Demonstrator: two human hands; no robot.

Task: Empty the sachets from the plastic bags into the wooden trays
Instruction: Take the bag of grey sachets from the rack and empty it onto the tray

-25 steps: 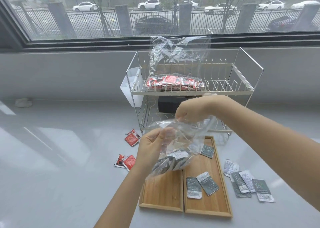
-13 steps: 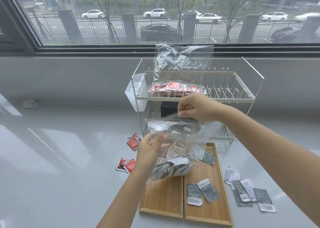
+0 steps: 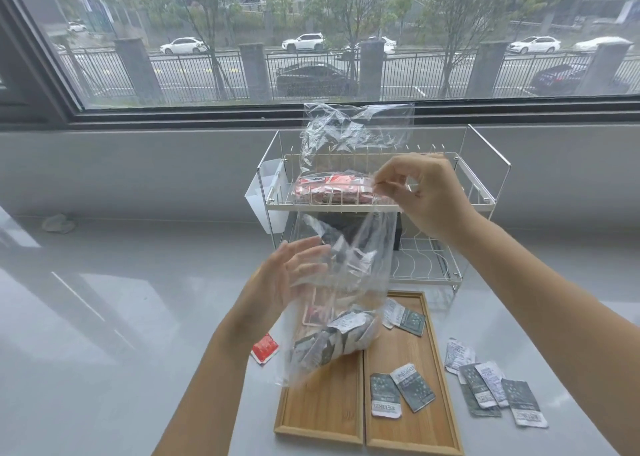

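A clear plastic bag (image 3: 341,275) hangs upright over the trays, with several dark green sachets (image 3: 334,341) bunched in its bottom. My right hand (image 3: 427,196) pinches the bag's top edge in front of the rack. My left hand (image 3: 291,275) is flat against the bag's left side, fingers spread, gripping nothing. Two wooden trays lie side by side below: the left tray (image 3: 322,407) is bare where visible, and the right tray (image 3: 434,424) holds three dark sachets (image 3: 412,386). A second bag of red sachets (image 3: 332,189) rests on the rack's top shelf.
A white two-tier wire rack (image 3: 481,192) stands behind the trays, a dark box on its lower shelf. Several loose dark sachets (image 3: 491,386) lie right of the trays. A red sachet (image 3: 265,348) lies to their left. A window wall runs behind the grey table.
My right hand has lifted the bag's top edge upward, stretching the bag tall. My left hand has let go of the bag's side and opened flat against it.
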